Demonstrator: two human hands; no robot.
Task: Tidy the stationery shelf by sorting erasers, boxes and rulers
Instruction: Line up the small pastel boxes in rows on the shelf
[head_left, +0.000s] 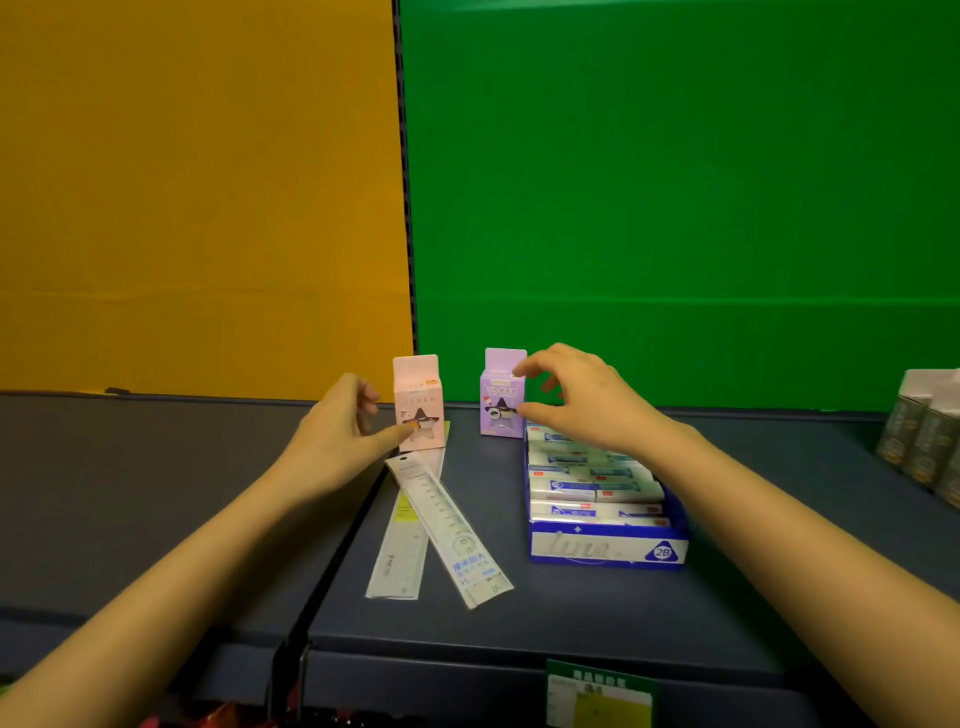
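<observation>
On the dark shelf (597, 613) two small carton-shaped boxes stand upright near the back edge, apart from each other. The pink box (420, 402) is at about 11 o'clock in the scene and the purple box (500, 400) at about 12 o'clock. The left hand (337, 431) reaches in from 7 o'clock. Its thumb lies on the lower front of the pink box and its fingers curl just beside the box's left edge; whether they actually grip it cannot be told. The right hand (582, 400) comes from 4 o'clock and pinches the purple box, forefinger on its upper right corner, thumb on its right side.

Two packaged rulers (441, 519) lie crossed at 6 o'clock from the pink box, the tilted one on top, its near end pointing toward 5 o'clock. A blue display box (608, 552) filled with wrapped erasers (592, 491) sits at 5 o'clock from the purple box, just beside it. Pale boxes (924, 441) stand at the far 3 o'clock edge. A green price label (600, 696) hangs on the shelf front at 6 o'clock
</observation>
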